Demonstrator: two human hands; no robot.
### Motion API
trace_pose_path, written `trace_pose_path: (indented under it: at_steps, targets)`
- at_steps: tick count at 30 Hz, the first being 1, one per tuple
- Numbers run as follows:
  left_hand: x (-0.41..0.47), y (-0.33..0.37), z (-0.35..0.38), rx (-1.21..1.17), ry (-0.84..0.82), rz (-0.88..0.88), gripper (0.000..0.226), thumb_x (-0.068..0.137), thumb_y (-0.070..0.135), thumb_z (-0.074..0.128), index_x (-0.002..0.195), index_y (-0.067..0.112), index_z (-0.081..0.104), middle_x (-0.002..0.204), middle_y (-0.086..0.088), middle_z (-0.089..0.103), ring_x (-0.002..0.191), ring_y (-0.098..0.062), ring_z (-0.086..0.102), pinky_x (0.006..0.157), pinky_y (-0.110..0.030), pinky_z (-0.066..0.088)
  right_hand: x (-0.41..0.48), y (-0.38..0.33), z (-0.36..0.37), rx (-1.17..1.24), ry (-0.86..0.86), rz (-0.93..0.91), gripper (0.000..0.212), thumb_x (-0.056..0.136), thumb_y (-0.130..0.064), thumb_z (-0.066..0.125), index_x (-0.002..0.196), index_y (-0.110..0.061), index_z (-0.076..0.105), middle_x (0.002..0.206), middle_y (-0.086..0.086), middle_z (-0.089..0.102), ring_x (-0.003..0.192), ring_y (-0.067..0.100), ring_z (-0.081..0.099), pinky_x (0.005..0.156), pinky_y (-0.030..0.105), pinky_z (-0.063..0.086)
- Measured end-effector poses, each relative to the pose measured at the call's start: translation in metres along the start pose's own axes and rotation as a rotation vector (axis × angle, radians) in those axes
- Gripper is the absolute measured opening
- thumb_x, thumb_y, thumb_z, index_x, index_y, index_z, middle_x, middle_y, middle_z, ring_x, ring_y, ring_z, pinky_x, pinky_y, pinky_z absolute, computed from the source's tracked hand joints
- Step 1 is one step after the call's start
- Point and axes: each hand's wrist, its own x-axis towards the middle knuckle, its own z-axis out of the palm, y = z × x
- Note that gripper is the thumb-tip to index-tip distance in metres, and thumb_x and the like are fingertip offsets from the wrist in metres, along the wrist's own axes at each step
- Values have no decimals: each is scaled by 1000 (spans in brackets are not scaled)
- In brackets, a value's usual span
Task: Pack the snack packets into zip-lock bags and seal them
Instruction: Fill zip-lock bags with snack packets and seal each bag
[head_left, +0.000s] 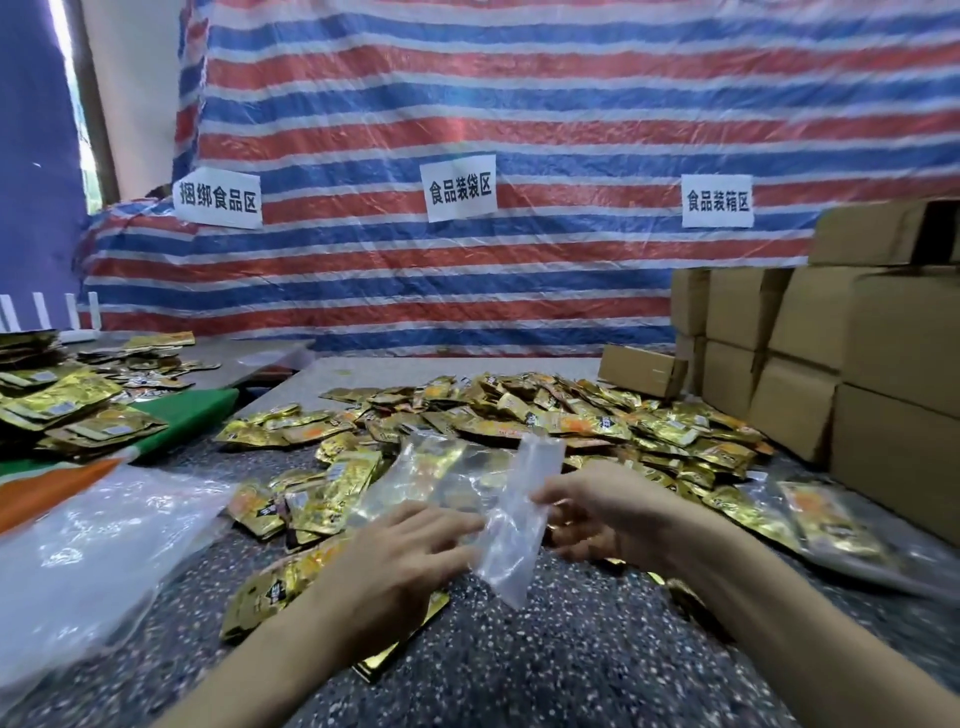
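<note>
A clear empty zip-lock bag (519, 512) hangs between my hands above the speckled table (545, 654). My right hand (597, 512) pinches its right edge. My left hand (400, 564) touches its left side with fingers stretched toward it. A broad heap of gold snack packets (545, 415) lies just behind the bag. More gold packets (311, 499) lie under and left of my left hand. A filled zip-lock bag (831, 525) with gold packets inside lies at the right.
A stack of clear plastic bags (98, 545) lies at the near left. Piles of packed gold packets (62, 405) sit on the far left. Brown cardboard boxes (831, 353) are stacked at the right. A striped tarp (467, 130) with paper signs forms the back wall.
</note>
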Motion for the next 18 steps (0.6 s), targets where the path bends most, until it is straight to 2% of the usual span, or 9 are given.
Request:
trace_pose_path:
  at_steps: [2, 4, 6, 8, 10, 13, 15, 16, 18]
  targets:
    - [1, 0, 0, 16, -13, 18, 41, 86, 8, 41, 99, 24, 77, 116, 5, 72, 99, -9, 70, 85, -24, 54, -2, 2, -4, 23, -28, 34, 13, 94, -13, 62, 99, 0, 61, 64, 6, 62, 52, 18, 57, 52, 29, 55]
    - [2, 3, 1, 15, -22, 32, 42, 83, 10, 43, 102, 28, 76, 112, 7, 73, 98, -9, 69, 87, -24, 52, -5, 3, -5, 33, -54, 45, 17, 94, -16, 66, 99, 1, 68, 76, 12, 71, 60, 21, 63, 57, 31, 58]
    - [5, 5, 3, -9, -33, -21, 45, 77, 13, 45, 105, 32, 73, 116, 11, 71, 106, -8, 66, 95, -26, 49, -6, 6, -2, -3, -60, 10, 12, 92, -12, 69, 95, -1, 74, 88, 15, 75, 68, 21, 68, 59, 33, 59]
    - [9, 8, 5, -238, -41, -175, 52, 73, 5, 49, 110, 34, 70, 121, 17, 68, 112, -4, 61, 100, -27, 46, -6, 12, 3, -57, -45, -38, 7, 90, -9, 71, 92, -3, 76, 93, 14, 76, 73, 18, 70, 61, 35, 61]
    - [13, 11, 8, -499, -40, -323, 62, 73, -6, 47, 115, 36, 66, 118, 21, 68, 108, 2, 60, 94, -19, 46, -7, 16, 12, -66, -64, -66, 11, 90, -14, 73, 93, -4, 76, 90, 10, 77, 73, 16, 71, 64, 38, 62]
    - [19, 17, 14, -649, -45, -416, 63, 72, -4, 44, 112, 39, 67, 119, 22, 66, 108, 8, 56, 89, -8, 40, -7, 21, 25, -53, -55, -109, 17, 87, -16, 77, 96, -2, 75, 87, 7, 73, 64, 11, 70, 62, 33, 60]
    - [17, 19, 17, -822, -105, -567, 50, 72, 8, 47, 98, 41, 73, 114, 24, 66, 107, 8, 56, 88, -14, 42, -7, 24, 28, -58, 15, -186, 17, 84, -10, 78, 96, 1, 72, 93, 13, 71, 63, 13, 70, 62, 29, 59]
    - [17, 19, 17, -933, -111, -659, 40, 73, 15, 50, 95, 36, 76, 109, 22, 68, 103, 6, 60, 86, -19, 44, -7, 24, 28, -70, 51, -229, 14, 84, -6, 77, 93, 3, 71, 92, 17, 71, 63, 15, 70, 61, 29, 59]
    - [19, 17, 17, -1200, -36, -839, 31, 73, 33, 58, 87, 15, 78, 102, 7, 75, 96, -7, 68, 86, -31, 49, -9, 23, 28, -102, 97, -292, 8, 85, -3, 74, 88, 3, 70, 89, 20, 72, 63, 18, 70, 63, 31, 61]
